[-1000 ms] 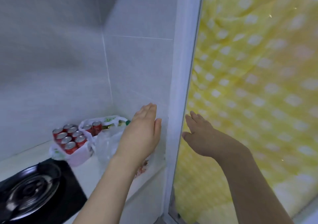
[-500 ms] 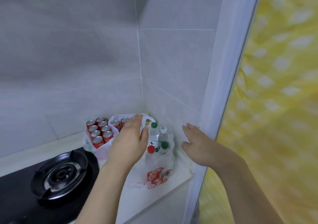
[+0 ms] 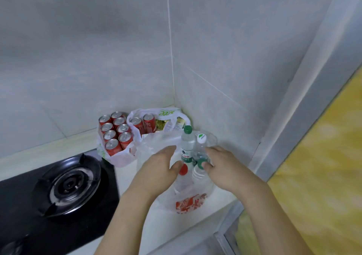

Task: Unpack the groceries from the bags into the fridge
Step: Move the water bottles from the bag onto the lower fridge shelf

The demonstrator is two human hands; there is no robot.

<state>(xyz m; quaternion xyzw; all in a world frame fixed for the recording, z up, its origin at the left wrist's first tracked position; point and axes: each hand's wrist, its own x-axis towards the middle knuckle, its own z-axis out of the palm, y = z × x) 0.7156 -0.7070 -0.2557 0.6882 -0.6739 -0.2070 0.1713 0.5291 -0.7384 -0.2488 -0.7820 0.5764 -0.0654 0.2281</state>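
Both of your hands were down at the clear plastic bag [image 3: 188, 200] on the counter [image 3: 188, 227], right in the tiled corner. Your left hand [image 3: 158, 168] came in with straight, loose fingers against the bag's left side, holding nothing that I could see. Your right hand [image 3: 221, 166] was on the other side, thumb tip touching the green-capped bottle [image 3: 200, 171]; whether its fingers had closed round anything, I couldn't tell.

Inside the bag the bottles stood upright and packed close: a tall green-capped bottle [image 3: 187, 143] at the back, a white-capped bottle [image 3: 201, 140] just beside it, a red-capped bottle [image 3: 183, 173] in front. Behind them, the white bag [image 3: 121, 156] held the red cans [image 3: 115, 133].

No fridge in sight, so nothing was unpacked yet, by my reckoning. To do this step well, you wanted the left hand spreading the bag's mouth and pinning the thin plastic down, while the right took one bottle by the neck and lifted straight up. Pulling at a slant risked dragging the bag and tipping its neighbours toward the gas burner [image 3: 68, 186].
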